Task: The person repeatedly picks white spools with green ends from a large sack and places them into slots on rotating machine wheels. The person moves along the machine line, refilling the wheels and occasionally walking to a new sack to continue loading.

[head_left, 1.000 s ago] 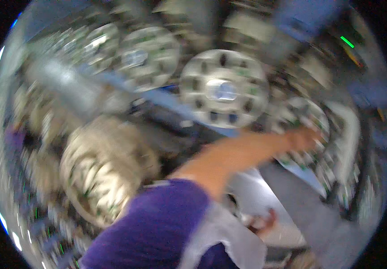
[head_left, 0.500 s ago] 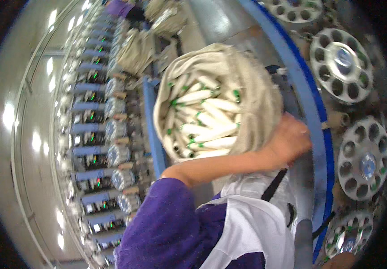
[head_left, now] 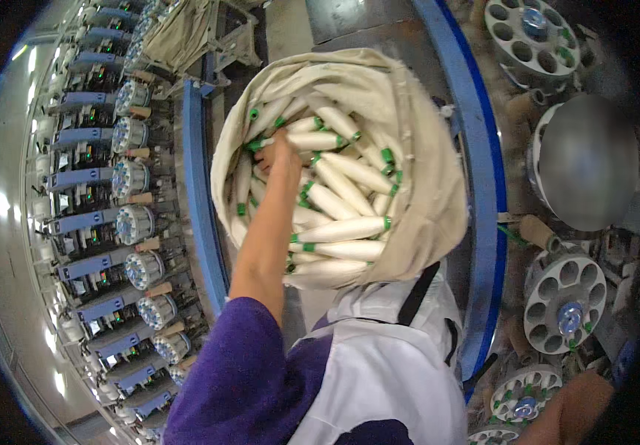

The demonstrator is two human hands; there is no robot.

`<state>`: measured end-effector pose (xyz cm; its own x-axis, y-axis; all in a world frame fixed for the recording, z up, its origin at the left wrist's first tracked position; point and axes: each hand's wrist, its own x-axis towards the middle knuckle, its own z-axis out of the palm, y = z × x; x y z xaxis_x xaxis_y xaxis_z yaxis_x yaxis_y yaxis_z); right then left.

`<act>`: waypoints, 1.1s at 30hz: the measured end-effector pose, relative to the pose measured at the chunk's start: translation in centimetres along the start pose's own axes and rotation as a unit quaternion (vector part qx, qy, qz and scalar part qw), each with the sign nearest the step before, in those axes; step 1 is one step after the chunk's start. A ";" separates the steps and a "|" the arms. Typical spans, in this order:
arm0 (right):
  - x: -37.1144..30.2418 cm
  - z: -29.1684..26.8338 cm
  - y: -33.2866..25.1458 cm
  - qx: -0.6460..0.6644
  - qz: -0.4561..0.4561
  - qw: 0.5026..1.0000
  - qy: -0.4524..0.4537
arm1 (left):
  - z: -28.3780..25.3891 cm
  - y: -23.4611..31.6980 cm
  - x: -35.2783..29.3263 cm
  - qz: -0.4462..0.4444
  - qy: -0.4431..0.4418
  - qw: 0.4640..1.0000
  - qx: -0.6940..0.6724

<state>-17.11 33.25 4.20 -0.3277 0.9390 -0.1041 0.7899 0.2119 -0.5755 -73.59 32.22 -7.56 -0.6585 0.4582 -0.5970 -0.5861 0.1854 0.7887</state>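
With left grip [head_left: 278, 154] partly curled among white bobbins [head_left: 346, 228], cannot tell whether holding any; could snag yarn [head_left: 329, 201] by tugging against close-packed neighbours.

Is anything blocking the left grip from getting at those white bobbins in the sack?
Nothing visible does. The left grip is inside the open mouth of the sack, right among the bobbins. Its fingertips are partly hidden, so whether it holds one is unclear.
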 end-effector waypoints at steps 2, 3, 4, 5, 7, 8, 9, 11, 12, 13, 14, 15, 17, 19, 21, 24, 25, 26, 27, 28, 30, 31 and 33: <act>1.5 -0.7 -0.4 0.019 0.034 0.999 -0.015 | 0.3 0.1 0.0 0.037 0.313 0.914 0.256; 2.3 -1.1 -0.4 0.024 0.032 0.999 -0.024 | 0.6 0.4 -0.6 0.067 0.394 0.861 0.314; 3.0 -1.3 -0.7 0.026 0.037 0.999 -0.023 | 0.2 0.8 -1.4 0.162 0.343 0.900 0.215; 3.7 -1.4 -1.2 0.025 0.034 0.999 -0.027 | 0.2 1.3 -2.3 0.238 0.286 0.922 0.106; 5.3 -1.4 -2.1 0.011 0.011 1.000 -0.021 | 1.0 1.4 -4.7 0.207 0.152 0.966 -0.032; 6.1 -1.6 -2.7 0.015 0.004 1.000 -0.015 | 1.8 1.9 -6.4 0.251 0.138 0.957 -0.044; 6.9 -1.6 -3.8 0.022 -0.004 1.000 -0.013 | 1.8 3.0 -8.4 0.299 0.066 0.952 -0.027; 8.9 -1.5 -6.2 0.073 0.004 0.997 -0.023 | 3.0 5.1 -12.2 0.386 0.063 0.920 -0.014; 10.0 -1.3 -7.9 0.103 -0.001 0.994 -0.024 | 3.2 6.8 -13.5 0.445 0.045 0.883 0.140; 10.9 -1.2 -9.4 0.128 -0.018 0.991 -0.025 | 3.7 7.2 -14.2 0.489 0.012 0.847 0.207; 11.7 -0.8 -11.2 0.157 -0.032 0.987 -0.028 | 3.9 7.7 -14.5 0.535 -0.017 0.805 0.257; 12.3 -0.2 -13.3 0.193 -0.048 0.979 -0.037 | 4.2 7.7 -14.3 0.508 -0.033 0.798 0.322; 13.4 2.3 -17.1 0.277 -0.064 0.954 -0.099 | 4.1 7.4 -13.2 0.448 -0.062 0.818 0.356; 12.9 6.4 -20.2 0.356 -0.051 0.914 -0.189 | 2.8 7.0 -11.3 0.335 -0.017 0.917 0.215; 11.0 11.7 -22.5 0.237 -0.236 0.905 -0.264 | 1.3 6.5 -9.8 0.221 0.017 0.965 0.142; 7.6 16.5 -23.4 -0.026 -0.342 0.882 -0.323 | 0.5 5.2 -8.5 0.206 0.019 0.968 0.142; 6.7 17.4 -23.1 -0.021 -0.358 0.890 -0.281 | 0.8 5.0 -8.3 0.235 -0.008 0.963 0.129; 6.0 18.1 -22.9 -0.046 -0.365 0.891 -0.268 | 1.4 4.9 -8.2 0.249 -0.044 0.959 0.126; 5.7 18.4 -22.5 -0.072 -0.371 0.890 -0.254 | 2.4 4.9 -8.1 0.288 -0.060 0.948 0.120; 5.6 18.5 -22.2 -0.062 -0.367 0.891 -0.260 | 3.6 5.3 -7.9 0.324 -0.060 0.930 0.164; 6.1 18.4 -21.4 -0.030 -0.369 0.891 -0.262 | 6.4 6.2 -7.5 0.432 -0.097 0.851 0.283; 6.4 18.3 -21.1 -0.038 -0.362 0.884 -0.292 | 7.8 6.7 -7.4 0.520 -0.127 0.770 0.346; 7.0 18.3 -20.6 -0.026 -0.355 0.874 -0.330 | 10.9 6.5 -7.4 0.545 -0.166 0.727 0.384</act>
<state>-45.14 30.48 0.49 -0.9592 0.2082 -0.1911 0.2826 0.7053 -0.6501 -67.39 39.50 3.56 -0.3094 0.8579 0.4102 0.7184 -0.0718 0.6919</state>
